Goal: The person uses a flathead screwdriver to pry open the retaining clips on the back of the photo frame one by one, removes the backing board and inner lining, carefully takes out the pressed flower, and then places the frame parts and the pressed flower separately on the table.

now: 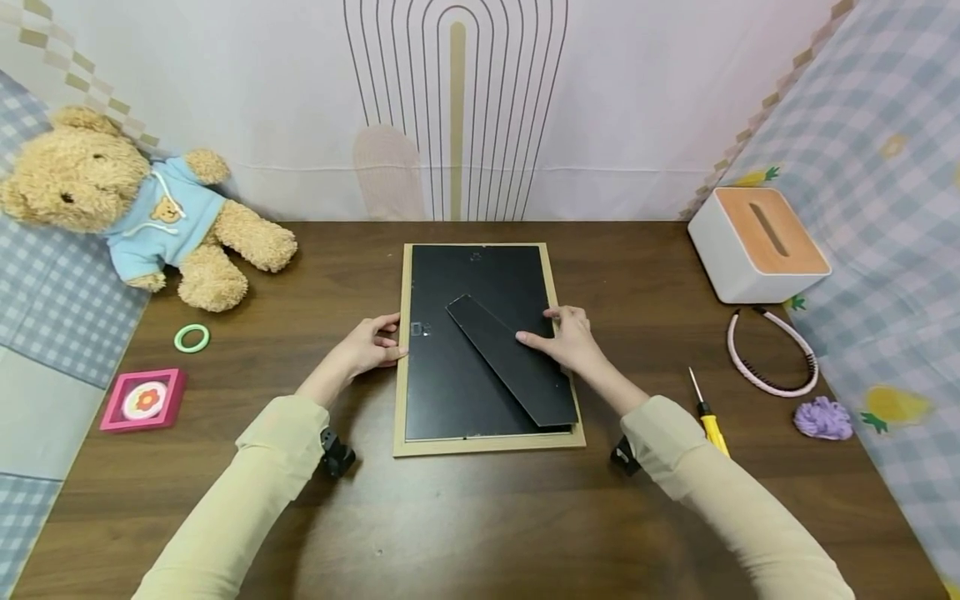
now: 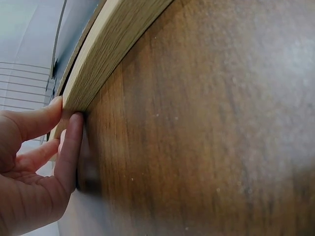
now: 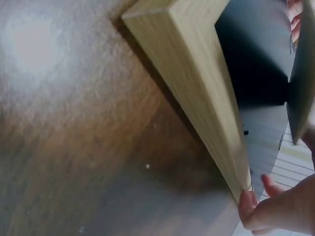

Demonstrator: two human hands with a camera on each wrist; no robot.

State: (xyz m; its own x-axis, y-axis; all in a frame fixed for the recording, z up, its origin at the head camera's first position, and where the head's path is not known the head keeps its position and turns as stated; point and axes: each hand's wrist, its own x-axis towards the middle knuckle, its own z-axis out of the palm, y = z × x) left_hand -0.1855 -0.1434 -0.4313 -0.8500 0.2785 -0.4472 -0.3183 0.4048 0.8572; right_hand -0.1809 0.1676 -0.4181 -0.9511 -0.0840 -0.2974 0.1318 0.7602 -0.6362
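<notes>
A picture frame (image 1: 480, 392) lies face down on the table, showing its black back and pale wood-coloured border. Its black stand leg (image 1: 510, 358) sits slantwise over the backing, its lower end raised off it in the right wrist view. At the frame's left edge, my left hand (image 1: 369, 343) pinches the border, thumb on the upper edge and fingertips against the side, low near the tabletop. My right hand (image 1: 572, 337) holds the right side. Its thumb rests on the stand leg while its fingertips (image 3: 248, 199) touch the outer border.
Right of the frame lie a yellow screwdriver (image 1: 708, 417), a pink headband (image 1: 750, 379), a purple scrunchie (image 1: 823, 418) and a tissue box (image 1: 720, 250). Leftward are a teddy bear (image 1: 168, 212), a green ring (image 1: 178, 338) and a pink square box (image 1: 178, 387).
</notes>
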